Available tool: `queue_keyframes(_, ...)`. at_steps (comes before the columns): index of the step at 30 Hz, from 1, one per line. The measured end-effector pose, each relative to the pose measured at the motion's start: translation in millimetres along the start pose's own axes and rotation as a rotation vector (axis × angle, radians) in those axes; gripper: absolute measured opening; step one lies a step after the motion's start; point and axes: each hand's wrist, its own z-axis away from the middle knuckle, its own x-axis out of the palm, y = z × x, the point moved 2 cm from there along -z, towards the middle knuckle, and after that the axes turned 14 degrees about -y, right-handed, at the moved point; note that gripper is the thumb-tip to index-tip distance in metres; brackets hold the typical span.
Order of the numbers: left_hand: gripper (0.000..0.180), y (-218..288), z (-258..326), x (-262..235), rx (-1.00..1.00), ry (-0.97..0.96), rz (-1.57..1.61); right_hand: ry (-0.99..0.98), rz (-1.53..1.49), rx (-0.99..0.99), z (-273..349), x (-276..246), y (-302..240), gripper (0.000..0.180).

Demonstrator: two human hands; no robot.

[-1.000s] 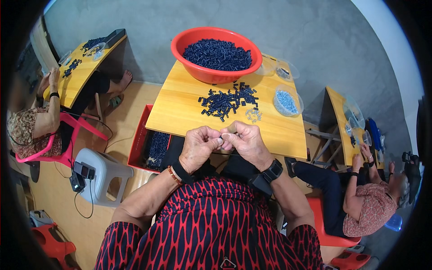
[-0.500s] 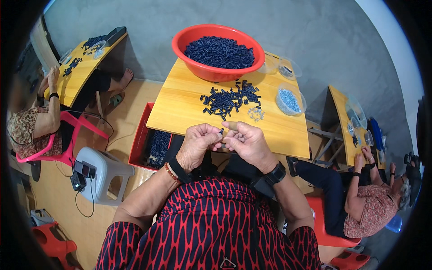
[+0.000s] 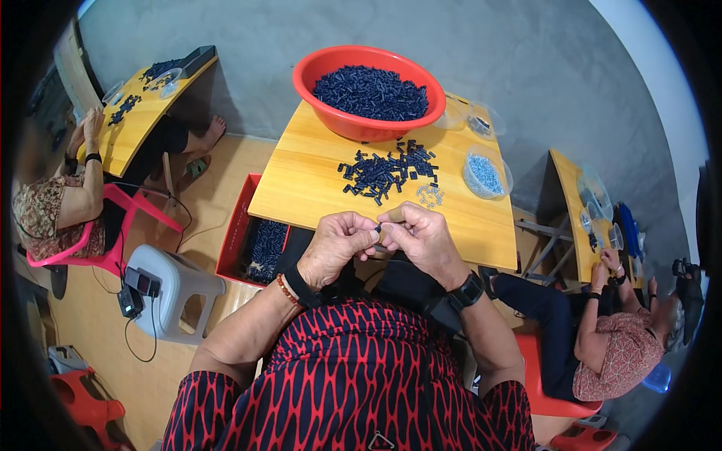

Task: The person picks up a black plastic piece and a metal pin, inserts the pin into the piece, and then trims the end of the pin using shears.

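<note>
Just off the front edge of the yellow table (image 3: 301,188), my left hand (image 3: 335,244) pinches a small dark piece (image 3: 378,228) between thumb and fingertips. My right hand (image 3: 420,239) meets it there, thumb and forefinger closed at the same piece. The fingers hide most of it. Beyond my hands lies a loose pile of short dark blue-black tubular pieces (image 3: 380,174). Beside that pile is a small heap of clear bits (image 3: 429,196). To the right, a clear plastic tub (image 3: 485,174) holds small light-blue pieces.
A red basin (image 3: 316,113) heaped with dark pieces stands at the table's back, near clear containers (image 3: 481,124). A red box (image 3: 233,233) of dark pieces sits left below the table. A grey stool (image 3: 169,286) carries cabled devices. People work at tables on both sides.
My two hands have come closer together, and the right thumb and forefinger have closed in on the small dark piece. The view has shifted slightly.
</note>
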Motion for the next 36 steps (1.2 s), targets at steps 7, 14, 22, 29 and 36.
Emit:
queue_keyframes(7,0.012,-1,-2,2,0.074,-0.019,-0.066,0.003,-0.058,0.048,-2,0,5,0.010)
queue_keyframes(14,0.011,1,-2,6,0.108,-0.005,-0.123,0.046,-0.104,0.027,0,4,11,0.006)
queue_keyframes(22,0.011,-3,-1,4,0.097,-0.017,-0.080,0.039,0.213,-0.119,5,5,3,0.006)
queue_keyframes(29,0.008,-5,-1,7,0.124,-0.003,-0.136,0.037,-0.053,-0.020,6,8,14,0.008)
queue_keyframes(36,0.008,-9,-2,8,0.118,-0.044,-0.105,0.039,0.235,-0.128,13,7,5,0.010)
